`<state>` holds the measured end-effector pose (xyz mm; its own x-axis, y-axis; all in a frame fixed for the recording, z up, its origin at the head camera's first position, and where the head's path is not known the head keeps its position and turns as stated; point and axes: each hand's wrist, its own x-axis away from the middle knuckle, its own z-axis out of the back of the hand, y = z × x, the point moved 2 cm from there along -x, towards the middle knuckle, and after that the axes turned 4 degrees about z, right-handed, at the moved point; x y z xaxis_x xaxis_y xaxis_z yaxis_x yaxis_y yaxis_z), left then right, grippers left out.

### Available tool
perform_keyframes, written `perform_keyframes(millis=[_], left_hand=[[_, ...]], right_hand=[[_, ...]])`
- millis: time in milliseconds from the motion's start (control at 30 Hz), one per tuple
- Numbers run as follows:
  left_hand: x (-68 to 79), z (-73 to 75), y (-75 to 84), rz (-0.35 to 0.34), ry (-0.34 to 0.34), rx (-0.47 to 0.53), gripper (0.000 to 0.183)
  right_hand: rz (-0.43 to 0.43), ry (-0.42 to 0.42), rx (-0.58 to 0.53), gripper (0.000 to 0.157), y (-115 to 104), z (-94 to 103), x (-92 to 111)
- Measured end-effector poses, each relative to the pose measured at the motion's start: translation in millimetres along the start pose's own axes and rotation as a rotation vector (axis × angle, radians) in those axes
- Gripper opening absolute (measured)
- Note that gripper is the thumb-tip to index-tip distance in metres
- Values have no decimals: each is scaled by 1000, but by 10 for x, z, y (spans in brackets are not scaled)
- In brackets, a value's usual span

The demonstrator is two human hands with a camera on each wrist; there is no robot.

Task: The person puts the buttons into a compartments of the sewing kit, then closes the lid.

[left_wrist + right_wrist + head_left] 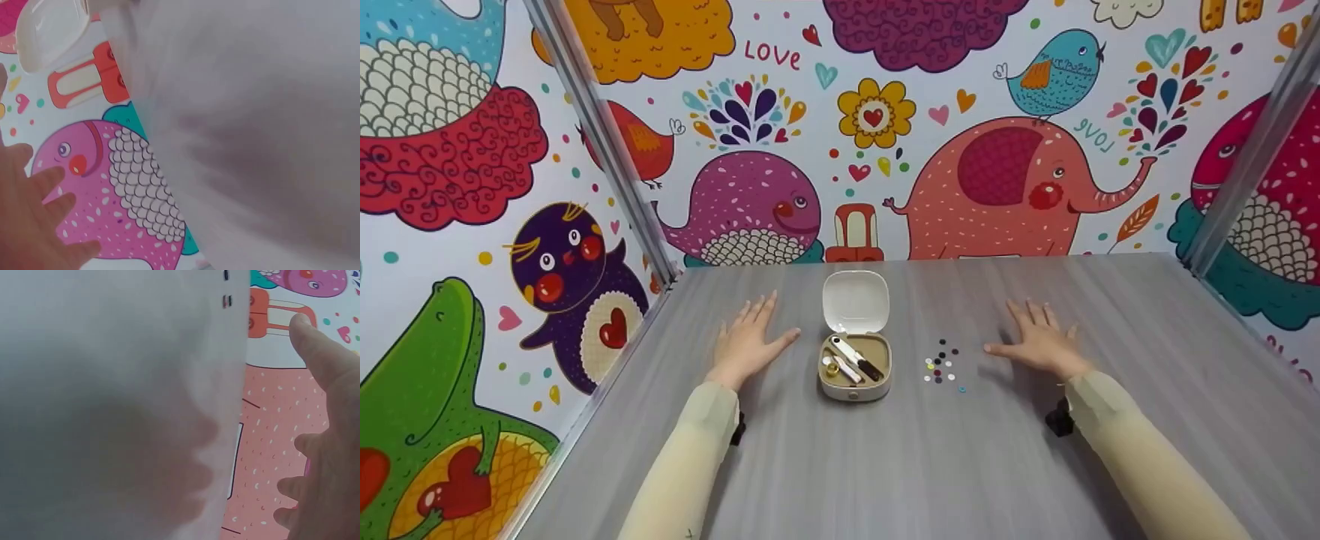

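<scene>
Between the two hands, a small white box (834, 391) stands with its lid (856, 301) raised at the back. Inside it lie a white-and-black tool (851, 352), a smaller white item (847, 370) and a gold-coloured round piece (832, 369). My left hand (746, 341), fingers spread straight, is left of the box and holds nothing. To the right of the box, several small round buttons (937, 361) in black, white, yellow and blue are scattered. My right hand (1039, 337) is beyond them on the right, also with fingers spread and nothing held.
The grey table (810, 472) carries the box and buttons. Walls printed with cartoon animals (997, 195) rise behind it and at both sides. Metal posts (607, 150) stand at the back corners. Each wrist bears a black camera mount (1060, 418).
</scene>
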<state>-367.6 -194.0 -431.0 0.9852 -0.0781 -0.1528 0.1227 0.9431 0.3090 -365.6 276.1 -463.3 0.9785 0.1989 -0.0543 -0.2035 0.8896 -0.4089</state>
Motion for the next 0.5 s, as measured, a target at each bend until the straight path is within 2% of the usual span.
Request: perform_keyframes(millis=[267, 500], left_hand=[[56, -170, 106, -51, 0, 32, 90], [95, -245, 185, -69, -39, 33, 95]], right_hand=[[21, 17, -113, 104, -62, -115, 58], [77, 10, -212, 104, -94, -202, 95]])
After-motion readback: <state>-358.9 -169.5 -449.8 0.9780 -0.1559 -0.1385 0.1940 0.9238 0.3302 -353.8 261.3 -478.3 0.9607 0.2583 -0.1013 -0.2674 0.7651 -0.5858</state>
